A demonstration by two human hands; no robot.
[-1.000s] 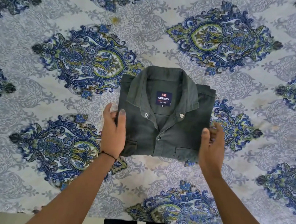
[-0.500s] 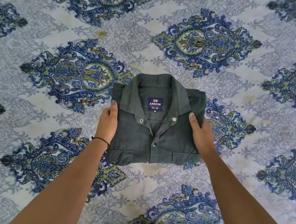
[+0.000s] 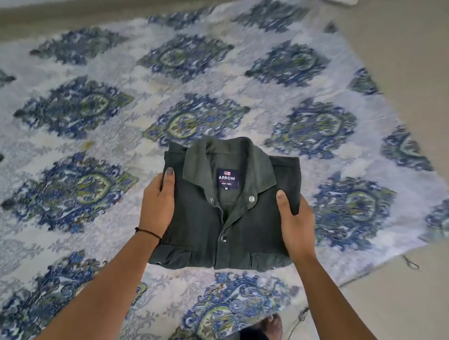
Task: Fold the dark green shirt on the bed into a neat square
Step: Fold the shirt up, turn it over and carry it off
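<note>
**A:** What are your hands on?

**B:** Both are on the dark green shirt (image 3: 226,225). It is folded into a near-square block, front up, and sits between my palms.

**A:** How does the left one hold it?

**B:** My left hand (image 3: 158,204) clasps the shirt's left edge. The left thumb (image 3: 168,178) lies flat on top of the cloth, and the fingers go under the edge, out of sight. A thin dark wristband (image 3: 147,232) rings that wrist.

**A:** And the right?

**B:** My right hand (image 3: 295,223) clasps the opposite edge the same way. The right thumb (image 3: 283,201) is on top and the fingers are tucked beneath.

**A:** What shows between the thumbs?

**B:** The collar (image 3: 230,154) is spread open on the far side of my grip, with a dark blue label (image 3: 226,179) reading ARROW inside it. Metal snap buttons (image 3: 223,238) run down the front toward me. Two pocket flaps (image 3: 174,252) sit at the near edge, by my wrists.

**A:** Is the shirt resting on the bed?

**B:** I cannot tell whether it touches. The patterned bedsheet (image 3: 97,135), pale with blue and green medallions, spreads beneath and around my hands. Out past my right hand the sheet ends and pale floor (image 3: 416,106) begins. Below my right forearm, what looks like a bare foot (image 3: 271,325) stands on that floor.
</note>
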